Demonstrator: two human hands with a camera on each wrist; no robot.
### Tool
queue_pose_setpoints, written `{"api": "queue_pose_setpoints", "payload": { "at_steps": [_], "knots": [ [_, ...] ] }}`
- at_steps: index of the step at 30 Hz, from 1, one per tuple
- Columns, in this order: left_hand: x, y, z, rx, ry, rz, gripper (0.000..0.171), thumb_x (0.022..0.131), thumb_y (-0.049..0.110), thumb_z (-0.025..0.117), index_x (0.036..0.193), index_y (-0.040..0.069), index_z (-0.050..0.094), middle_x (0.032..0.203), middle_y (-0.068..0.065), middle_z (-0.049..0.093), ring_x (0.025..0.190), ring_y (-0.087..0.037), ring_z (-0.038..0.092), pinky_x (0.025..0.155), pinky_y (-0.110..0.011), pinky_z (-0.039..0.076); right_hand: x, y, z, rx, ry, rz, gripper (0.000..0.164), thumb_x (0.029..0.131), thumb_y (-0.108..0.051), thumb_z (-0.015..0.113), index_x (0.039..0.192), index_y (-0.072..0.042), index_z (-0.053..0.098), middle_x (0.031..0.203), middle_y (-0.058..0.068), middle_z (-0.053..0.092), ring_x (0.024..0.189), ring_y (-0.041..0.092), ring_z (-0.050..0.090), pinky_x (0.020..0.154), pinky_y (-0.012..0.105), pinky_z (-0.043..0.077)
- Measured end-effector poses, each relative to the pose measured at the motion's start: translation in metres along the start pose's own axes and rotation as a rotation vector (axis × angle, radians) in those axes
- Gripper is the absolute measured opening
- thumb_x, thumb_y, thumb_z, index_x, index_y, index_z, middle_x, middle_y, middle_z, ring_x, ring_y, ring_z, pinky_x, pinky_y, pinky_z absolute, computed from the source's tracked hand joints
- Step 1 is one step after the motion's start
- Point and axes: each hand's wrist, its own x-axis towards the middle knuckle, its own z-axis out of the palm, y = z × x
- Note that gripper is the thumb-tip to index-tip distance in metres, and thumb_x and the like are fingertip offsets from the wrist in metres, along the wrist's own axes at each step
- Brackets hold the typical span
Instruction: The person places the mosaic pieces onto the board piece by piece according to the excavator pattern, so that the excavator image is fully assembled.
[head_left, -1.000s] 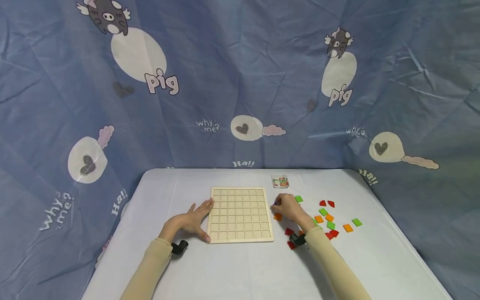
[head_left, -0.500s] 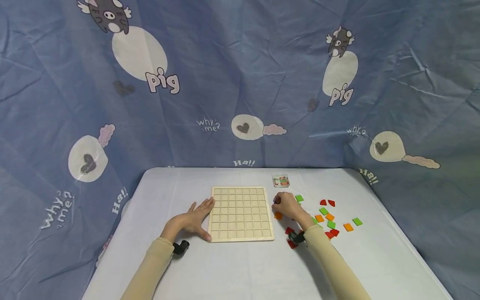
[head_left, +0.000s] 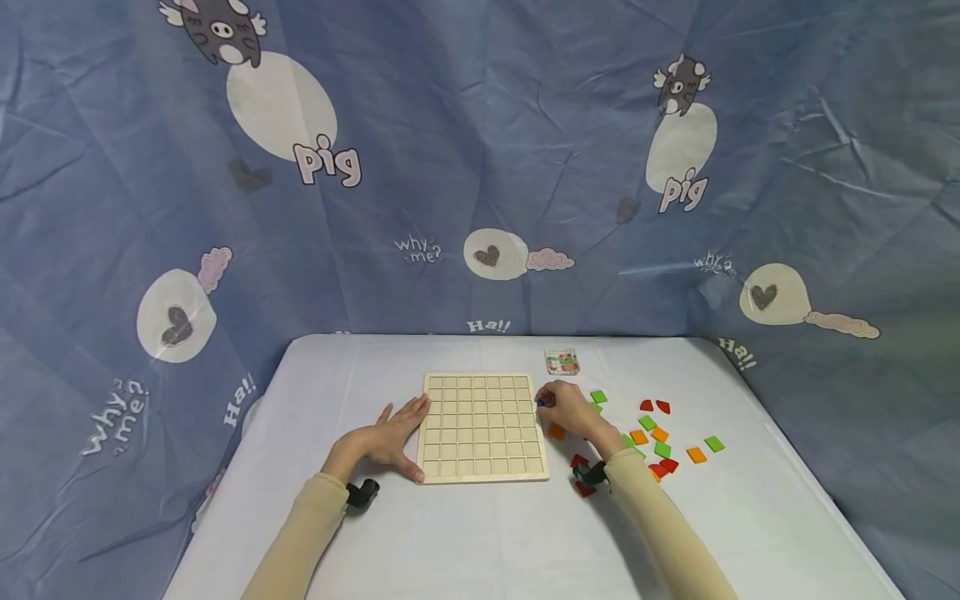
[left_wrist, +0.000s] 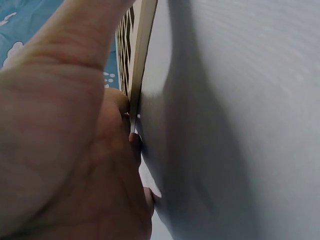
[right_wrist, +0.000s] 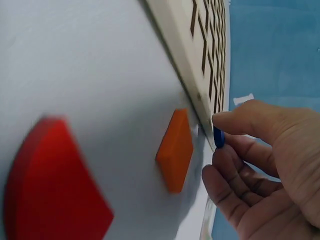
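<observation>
A wooden grid board (head_left: 480,429) with square cells lies flat in the middle of the table. Along its left edge my left hand (head_left: 388,437) rests with the fingers spread, thumb at the near corner; in the left wrist view the fingers touch the board's side (left_wrist: 141,55). Thumb and fingertips of my right hand (head_left: 568,408) pinch a small blue piece (right_wrist: 218,136), held right at the board's right edge. Most of that piece is hidden by the fingers. Just below the hand lies an orange square tile (head_left: 556,432), also large in the right wrist view.
Right of the board, several green tiles (head_left: 715,443), orange tiles (head_left: 696,455) and red quarter-round pieces (head_left: 663,407) lie scattered, some beneath the right forearm. A small picture card (head_left: 562,362) lies behind the right hand. A patterned blue cloth (head_left: 480,167) hangs beyond the table.
My right hand, pinching the blue piece, has shifted slightly left and away from me to the board's right edge. The left hand stays against the board.
</observation>
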Motion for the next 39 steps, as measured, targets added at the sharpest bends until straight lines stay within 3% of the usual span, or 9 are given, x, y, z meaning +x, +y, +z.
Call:
{"api": "queue_pose_setpoints", "payload": {
  "at_steps": [17, 31, 39],
  "knots": [
    [0.0, -0.003, 0.003, 0.025, -0.005, 0.01, 0.137, 0.059, 0.06, 0.083, 0.155, 0.005, 0.004, 0.164, -0.011, -0.004, 0.151, -0.029, -0.004, 0.119, -0.059, -0.008, 0.007, -0.01, 0.006, 0.035, -0.051, -0.044, 0.015, 0.083, -0.008, 0.074, 0.098, -0.008, 0.073, 0.093, 0.003, 0.067, 0.08, 0.009, 0.06, 0.07, 0.023, 0.052],
    [-0.004, 0.0, -0.002, 0.005, -0.006, 0.019, 0.136, 0.061, 0.057, 0.084, 0.154, 0.002, 0.003, 0.163, -0.014, -0.005, 0.151, -0.033, -0.005, 0.118, -0.061, -0.009, 0.011, -0.014, 0.006, 0.074, -0.071, 0.01, 0.013, 0.081, -0.01, 0.077, 0.092, -0.008, 0.071, 0.083, 0.0, 0.067, 0.074, 0.008, 0.059, 0.066, 0.022, 0.052],
    [-0.007, 0.002, -0.002, 0.007, -0.004, 0.014, 0.135, 0.062, 0.056, 0.084, 0.154, 0.001, 0.003, 0.163, -0.015, -0.005, 0.15, -0.034, -0.004, 0.118, -0.061, -0.008, 0.011, -0.011, 0.008, 0.039, -0.057, 0.009, 0.014, 0.079, -0.013, 0.079, 0.088, -0.009, 0.069, 0.08, -0.002, 0.066, 0.071, 0.007, 0.059, 0.064, 0.021, 0.051]
  ]
}}
